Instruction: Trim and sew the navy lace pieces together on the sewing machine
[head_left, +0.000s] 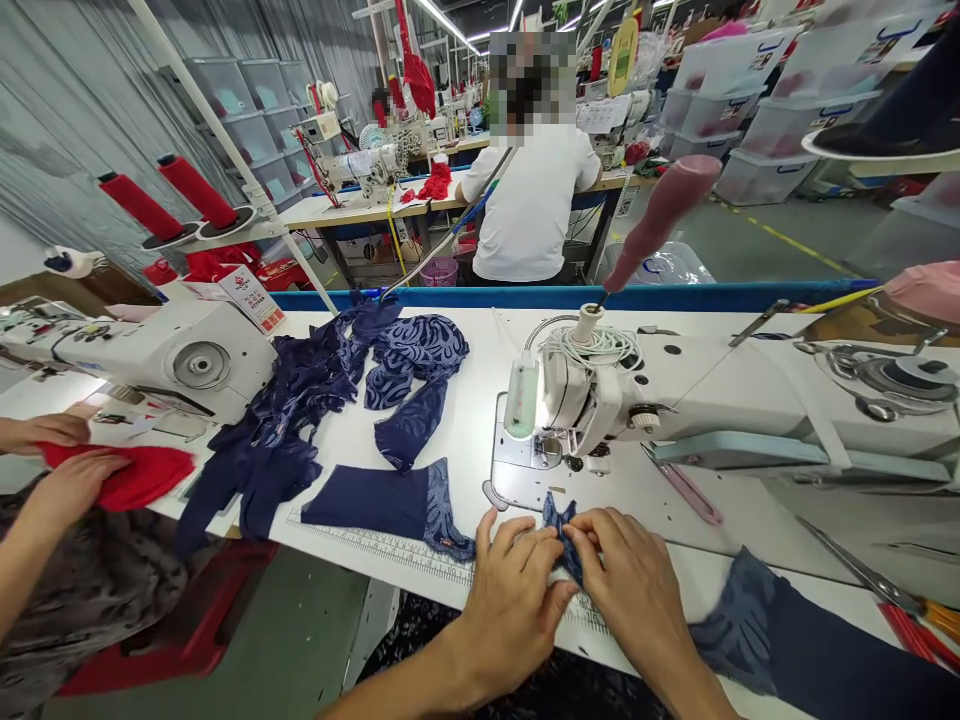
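My left hand and my right hand meet at the table's front edge, just below the sewing machine's needle area. Between them is a small navy lace fabric piece, pinched by the fingers of both hands and partly hidden under them. To the left of my left hand lies a flat navy panel with a lace end. Another navy panel with lace rests to the right, beside my right forearm.
Navy lace cups and a heap of navy pieces lie left. Pink-handled tweezers and scissors are at right. A co-worker's hands hold red fabric at the left machine. Another person sits ahead.
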